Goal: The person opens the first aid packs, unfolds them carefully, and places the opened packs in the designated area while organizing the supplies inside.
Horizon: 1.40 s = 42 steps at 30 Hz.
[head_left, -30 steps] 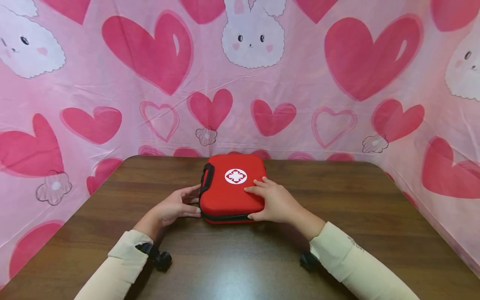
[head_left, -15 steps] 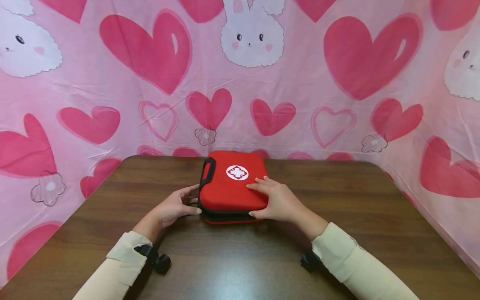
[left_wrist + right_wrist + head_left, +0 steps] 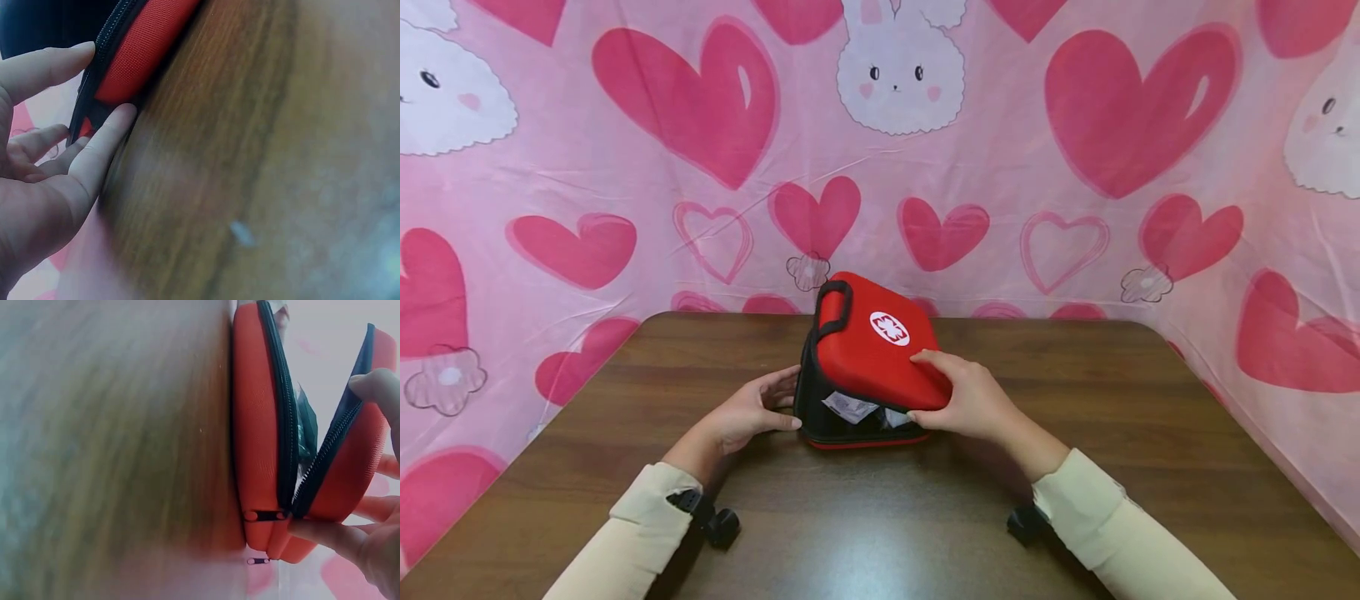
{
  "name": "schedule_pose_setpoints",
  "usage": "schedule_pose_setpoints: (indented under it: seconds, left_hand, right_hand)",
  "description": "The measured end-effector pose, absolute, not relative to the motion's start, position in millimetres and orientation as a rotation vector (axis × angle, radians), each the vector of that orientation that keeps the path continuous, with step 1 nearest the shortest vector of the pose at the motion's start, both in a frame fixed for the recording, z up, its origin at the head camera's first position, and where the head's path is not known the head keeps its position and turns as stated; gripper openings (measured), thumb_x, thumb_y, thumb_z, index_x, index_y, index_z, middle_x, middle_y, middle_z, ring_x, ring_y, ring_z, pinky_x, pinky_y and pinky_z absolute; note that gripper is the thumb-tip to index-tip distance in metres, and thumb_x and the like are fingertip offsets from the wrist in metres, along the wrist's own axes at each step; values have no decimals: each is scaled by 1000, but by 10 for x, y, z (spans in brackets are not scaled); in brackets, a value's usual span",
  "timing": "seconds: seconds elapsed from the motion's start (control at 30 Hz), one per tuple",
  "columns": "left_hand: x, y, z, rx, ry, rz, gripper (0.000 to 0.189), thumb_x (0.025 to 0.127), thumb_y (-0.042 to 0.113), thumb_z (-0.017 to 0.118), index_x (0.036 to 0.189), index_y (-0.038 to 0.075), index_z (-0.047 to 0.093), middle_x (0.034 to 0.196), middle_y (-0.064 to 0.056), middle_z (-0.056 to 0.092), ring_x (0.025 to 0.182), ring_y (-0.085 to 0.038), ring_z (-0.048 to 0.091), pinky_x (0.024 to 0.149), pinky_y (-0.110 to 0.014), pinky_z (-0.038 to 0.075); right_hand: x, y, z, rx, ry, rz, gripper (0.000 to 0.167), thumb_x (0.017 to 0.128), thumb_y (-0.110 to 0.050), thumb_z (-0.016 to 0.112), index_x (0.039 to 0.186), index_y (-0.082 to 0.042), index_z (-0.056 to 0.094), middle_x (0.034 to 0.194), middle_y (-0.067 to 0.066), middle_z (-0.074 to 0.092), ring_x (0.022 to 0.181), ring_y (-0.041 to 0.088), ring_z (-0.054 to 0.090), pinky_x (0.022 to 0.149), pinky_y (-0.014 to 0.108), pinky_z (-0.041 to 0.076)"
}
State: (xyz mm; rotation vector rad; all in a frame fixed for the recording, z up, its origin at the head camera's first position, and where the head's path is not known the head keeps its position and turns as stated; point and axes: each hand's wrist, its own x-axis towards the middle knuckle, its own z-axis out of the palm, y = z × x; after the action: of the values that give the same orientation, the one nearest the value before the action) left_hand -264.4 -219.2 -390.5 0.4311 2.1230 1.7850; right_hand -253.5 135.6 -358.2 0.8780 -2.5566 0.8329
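Observation:
A red first-aid kit (image 3: 887,358) with a white cross badge sits mid-table, its lid tilted up on the left and front. Pale packets (image 3: 850,407) show in the gap. My right hand (image 3: 966,396) grips the lid at its right front corner, thumb at the zipper edge, as the right wrist view also shows. At the left side of the base, my left hand (image 3: 748,417) holds the corner. In the left wrist view its thumb (image 3: 56,65) touches the zipper rim, and another finger lies against the red side. Most of the kit's contents are hidden under the lid.
The brown wooden table (image 3: 880,517) has rounded far corners. A pink cloth (image 3: 1015,158) with hearts and rabbits hangs behind and at both sides. Zipper pulls (image 3: 265,515) hang at the kit's corner in the right wrist view.
The lid, closed flat one second ago, has risen and tilted to the right with my right hand. Packets now show inside. My left hand has stayed at the base.

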Motion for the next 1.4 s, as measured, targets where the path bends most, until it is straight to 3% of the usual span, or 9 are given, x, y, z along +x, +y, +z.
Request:
schedule_pose_setpoints:
  seconds: [0.17,0.37,0.53,0.7,0.77,1.0,1.13,1.27,1.4]
  left_hand:
    - [-2654,-2196,-3905,430,2138,1776,90,79,-2,78,153,1,26,149,-24,37,131,-40,42,107,-45,38]
    - [-2664,-2191,-3907,435,2159,1758,90,79,0,78,153,1,26,149,-24,38,131,-40,42,108,-49,37]
    - [-2663,-2193,-3899,436,2166,1748,90,79,0,78,152,1,26,149,-24,38,131,-40,42,108,-50,35]
    - [-2665,-2202,-3890,433,2169,1741,90,79,0,78,152,0,26,150,-24,37,131,-40,42,109,-52,33]
    - [-2663,-2203,-3885,431,2168,1743,89,79,0,77,152,0,26,150,-24,37,131,-40,43,109,-53,33]
    - [-2647,-2174,-3882,319,2102,1807,85,83,1,75,153,3,26,149,-26,35,129,-40,44,98,-45,48]
    - [-2651,-2121,-3896,221,2048,1877,79,87,1,70,153,3,26,148,-27,34,124,-37,49,87,-44,54]
    - [-2657,-2073,-3902,207,2085,1885,76,87,-6,66,152,1,27,146,-27,36,115,-32,54,83,-43,56]
    - [-2649,-2059,-3884,181,2113,1887,75,86,-8,63,151,2,29,146,-27,37,110,-30,55,81,-43,57]
  right_hand:
    - [-2528,1417,-3559,830,-2571,929,76,66,-32,87,133,-19,53,116,3,64,93,19,60,77,38,55]
    - [-2498,1524,-3536,801,-2602,1122,83,71,-23,84,142,-23,41,135,6,57,114,28,59,82,44,56]
    - [-2478,1637,-3516,759,-2612,1297,91,75,-15,81,150,-30,30,138,14,55,119,36,57,79,43,58]
    - [-2468,1736,-3472,704,-2616,1429,95,78,-11,77,153,-35,23,135,20,55,117,39,58,86,50,54]
    - [-2459,1765,-3455,689,-2606,1484,92,79,-9,76,152,-31,24,134,20,55,116,38,57,90,51,52]
    - [-2430,1817,-3414,627,-2527,1624,93,76,-3,79,150,-21,26,140,17,49,113,38,57,95,55,47]
    - [-2421,1836,-3324,566,-2515,1649,102,74,-8,84,152,-25,20,144,12,44,121,38,50,95,60,45]
    - [-2419,1890,-3191,451,-2480,1674,102,79,-20,83,154,-28,15,147,8,38,128,35,43,99,53,45]
    - [-2426,1971,-3084,397,-2333,1814,90,88,-15,74,155,-19,14,146,13,38,124,30,49,93,38,51]
